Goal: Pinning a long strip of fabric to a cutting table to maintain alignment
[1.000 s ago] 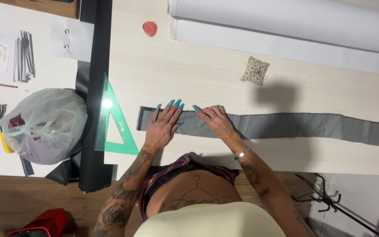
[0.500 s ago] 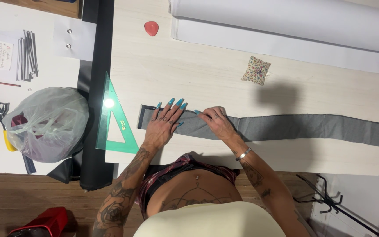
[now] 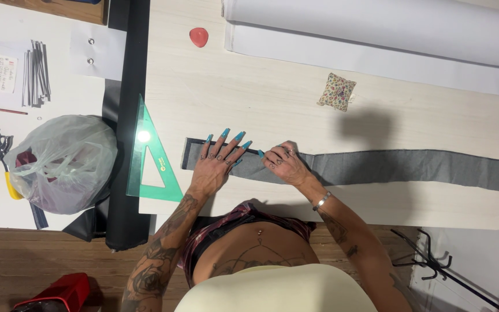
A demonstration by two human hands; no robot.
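1. Because the long grey fabric strip (image 3: 376, 167) lies with its long axis running left to right, parallel to the near edge of the pale wooden table (image 3: 261, 98), both hands sit right on top of it and not off to one side; its left end stops short of the table's left edge, and the other end runs out of view on the right.
2. The left hand (image 3: 215, 164) lies flat on the strip's left end, fingers spread and pointing toward the far edge, pressing and not gripping.
3. The right hand (image 3: 284, 164) rests just beside it, to the right, fingers curled with the tips at the strip's far edge; whether they pinch the cloth I cannot tell.
4. The left hand is nearer the strip's free end; the right is nearer its long remainder.
5. Counted: one strip, two hands.
6. One green see-through plastic set square (image 3: 148, 156) lies at the table's left edge, near the strip's end but apart from it.
7. One small floral pincushion (image 3: 337, 91) and one red chalk piece (image 3: 198, 37) sit toward the far edge, well apart from the hands.
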